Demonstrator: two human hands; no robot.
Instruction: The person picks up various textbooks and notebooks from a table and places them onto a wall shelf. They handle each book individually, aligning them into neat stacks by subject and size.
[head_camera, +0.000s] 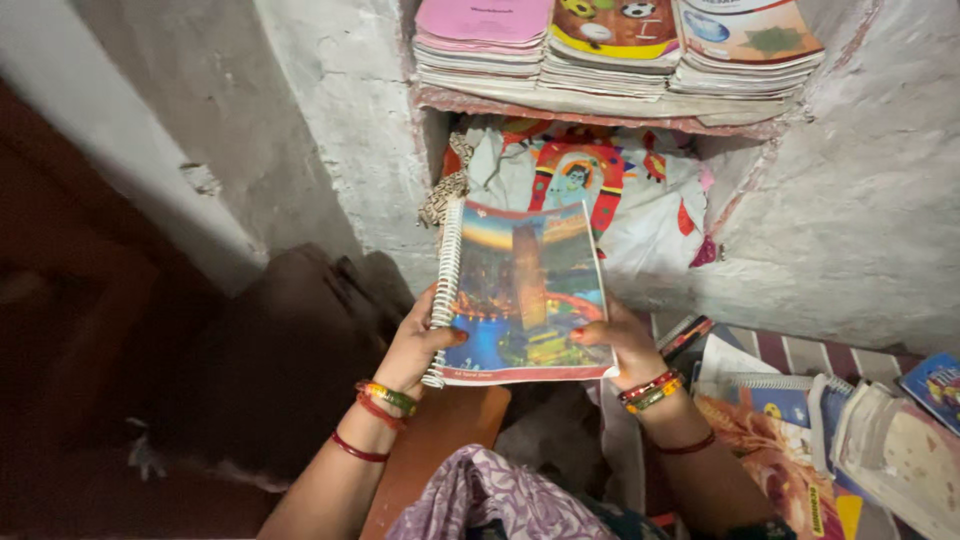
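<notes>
A spiral-bound notebook (522, 292) is held in both hands in front of a wall niche. Its glossy cover shows a colourful scene in blue, orange and green with a tall dark tower shape in the middle, and a red band runs along the lower edge. The white wire spiral runs down the left side. The long axis runs from the person up and away toward the niche, tilted a little to the right at the top, with the cover facing the camera.

The left hand (415, 345) grips the lower left corner at the spiral, its fingers clamped on the notebook with the thumb lying over the cover. The right hand (625, 342) holds the lower right edge, fingers likewise closed on it, thumb on the cover. Both wrists wear coloured bangles (387, 398).

Just beyond the fingers, behind the top of the notebook, a patterned cloth (640, 190) fills the lower niche. Above it a shelf (600, 108) carries three stacks of books (615, 45) side by side. To the right of the right hand, more books and spiral notebooks (830, 420) lie scattered. Below the hands a purple patterned garment (490, 495) shows, with a brown board (440, 430) under the left wrist
</notes>
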